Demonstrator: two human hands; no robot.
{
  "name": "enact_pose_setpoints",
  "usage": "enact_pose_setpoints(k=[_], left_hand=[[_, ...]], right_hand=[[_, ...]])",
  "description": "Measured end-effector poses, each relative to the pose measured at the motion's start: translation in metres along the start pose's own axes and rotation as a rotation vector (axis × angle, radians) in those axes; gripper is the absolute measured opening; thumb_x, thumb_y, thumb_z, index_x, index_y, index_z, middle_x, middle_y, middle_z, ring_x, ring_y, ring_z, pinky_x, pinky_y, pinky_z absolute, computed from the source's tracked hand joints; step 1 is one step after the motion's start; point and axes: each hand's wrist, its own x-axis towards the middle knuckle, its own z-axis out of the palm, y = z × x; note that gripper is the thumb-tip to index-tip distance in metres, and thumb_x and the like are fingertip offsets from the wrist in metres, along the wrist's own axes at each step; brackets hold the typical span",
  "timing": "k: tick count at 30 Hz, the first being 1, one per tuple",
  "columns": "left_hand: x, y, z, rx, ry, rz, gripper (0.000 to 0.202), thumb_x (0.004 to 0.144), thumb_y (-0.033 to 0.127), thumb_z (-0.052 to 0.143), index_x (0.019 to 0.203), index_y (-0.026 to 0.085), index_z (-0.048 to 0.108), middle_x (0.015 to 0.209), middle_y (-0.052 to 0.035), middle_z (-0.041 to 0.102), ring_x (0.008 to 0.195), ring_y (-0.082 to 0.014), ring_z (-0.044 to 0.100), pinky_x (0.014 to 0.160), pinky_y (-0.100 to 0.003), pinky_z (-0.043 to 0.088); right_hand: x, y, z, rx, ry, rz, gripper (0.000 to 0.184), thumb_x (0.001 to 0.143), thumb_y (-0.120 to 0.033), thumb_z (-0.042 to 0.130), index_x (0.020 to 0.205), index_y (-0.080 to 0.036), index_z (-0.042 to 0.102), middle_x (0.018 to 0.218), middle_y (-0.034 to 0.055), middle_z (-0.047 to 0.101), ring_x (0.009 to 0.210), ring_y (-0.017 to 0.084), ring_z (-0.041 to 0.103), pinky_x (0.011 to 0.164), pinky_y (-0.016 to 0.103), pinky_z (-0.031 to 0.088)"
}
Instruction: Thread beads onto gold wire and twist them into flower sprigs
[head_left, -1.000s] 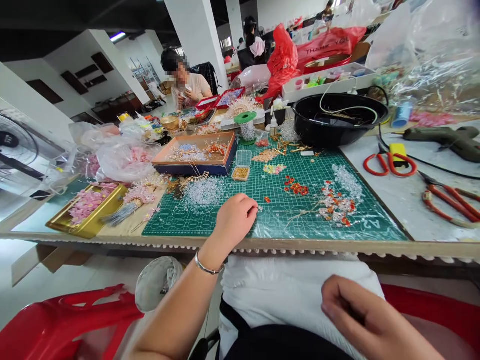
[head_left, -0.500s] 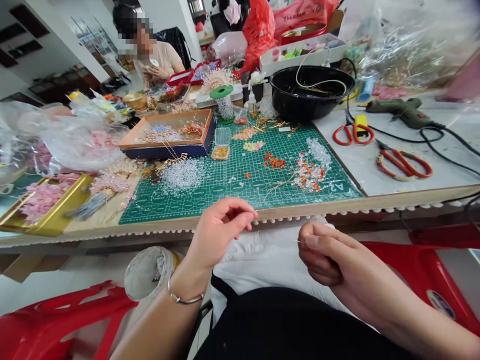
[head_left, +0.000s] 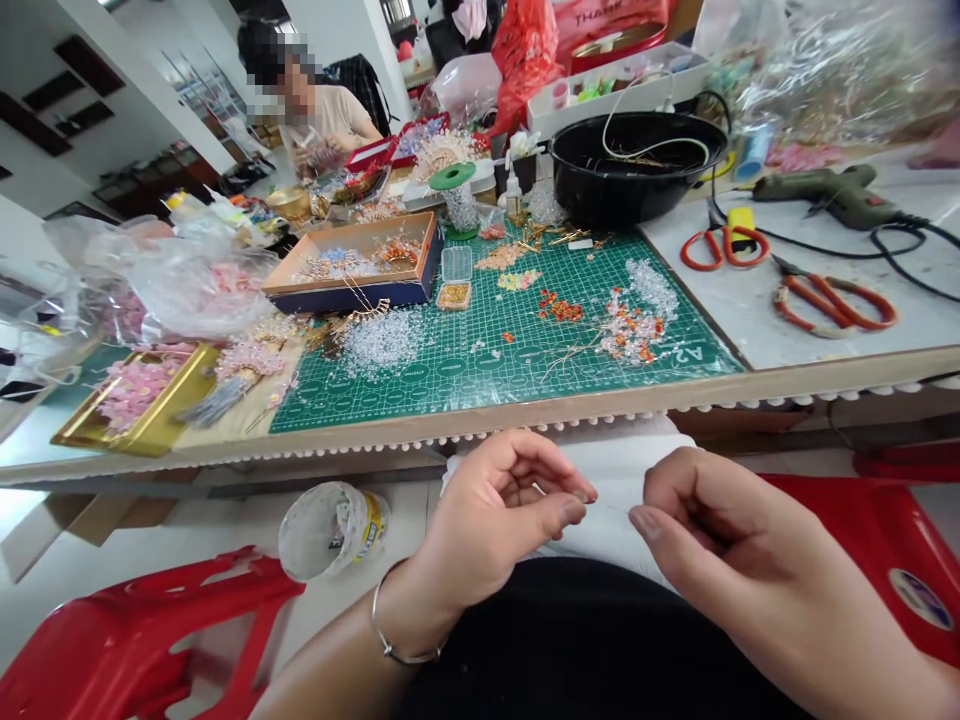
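My left hand (head_left: 501, 515) and my right hand (head_left: 712, 545) sit close together over my lap, below the table edge. Each pinches thumb to forefinger, and a very thin wire (head_left: 611, 505) seems to run between the two pinches. What else the left pinch holds is too small to name. Above them lies the green cutting mat (head_left: 480, 375) with a heap of clear beads (head_left: 379, 340), red and orange beads (head_left: 559, 308) and a mixed bead cluster (head_left: 634, 330).
A black bowl (head_left: 637, 170), red scissors (head_left: 724, 248), pliers (head_left: 832, 300) and a glue gun (head_left: 832, 190) lie at the right. A brown tray (head_left: 352, 270), gold tray (head_left: 142, 400) and plastic bags sit left. Another person sits across. A tub (head_left: 330, 530) and red chairs (head_left: 135, 640) stand below.
My left hand came off the mat and dropped to my lap. My right hand rose from my lap and closed in on it. The view tilted down.
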Motion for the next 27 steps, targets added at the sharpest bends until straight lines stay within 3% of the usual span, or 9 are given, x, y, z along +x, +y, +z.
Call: enact_pose_setpoints(k=[12,27], left_hand=[[-0.0066,0.0031,0.0018,0.196,-0.020,0.095,0.016,0.083,0.020,0.078,0.090,0.019,0.063,0.089,-0.0049,0.075,0.083,-0.0152,0.070,0.067,-0.023,0.050],[-0.0044,0.0016,-0.0025,0.314,-0.060,0.216,0.011,0.087,0.018,0.074,0.094,0.019,0.066,0.092,-0.0047,0.075,0.085,-0.0151,0.071,0.075,-0.025,0.055]], right_hand=[[-0.0050,-0.0005,-0.0008,-0.067,-0.009,-0.003,0.029,0.080,-0.041,0.063,0.058,-0.026,0.052,0.047,-0.0036,0.044,0.039,0.012,0.041,0.034,0.023,0.035],[0.0001,0.0057,0.0043,-0.093,-0.022,-0.059,0.023,0.083,-0.031,0.060,0.061,-0.026,0.052,0.048,-0.0049,0.045,0.038,0.011,0.041,0.034,0.021,0.035]])
